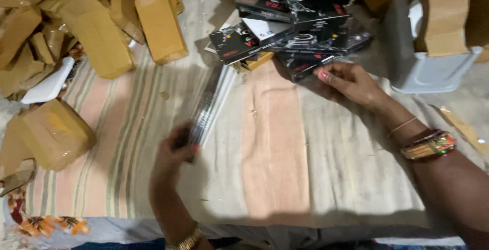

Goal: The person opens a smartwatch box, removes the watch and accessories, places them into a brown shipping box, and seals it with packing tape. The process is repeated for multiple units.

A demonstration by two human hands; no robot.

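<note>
Left of centre in the frame, the left hand grips a slim black-and-white product box by its lower end, fingers curled round it; the box is blurred and slants up toward the upper middle. It could slip, I judge, since only one end is held and the long free end points away from the hand.

At upper centre right, the right hand lies palm-down against the near edge of a loose pile of black product boxes, fingers bent onto the lowest box; whether it has actually closed on one I cannot tell. That pile looks unsteady: the boxes overlap at odd angles, so drawing out a bottom one could bring the upper ones sliding onto the striped cloth.

Both forearms enter from the bottom edge, the left one rising steeply at lower centre, the right one running diagonally from the lower right corner, with bangles at the wrist.

Brown tape-wrapped parcels crowd the upper left, and a grey tape dispenser with a brown roll stands at upper right, just beside the pile.
</note>
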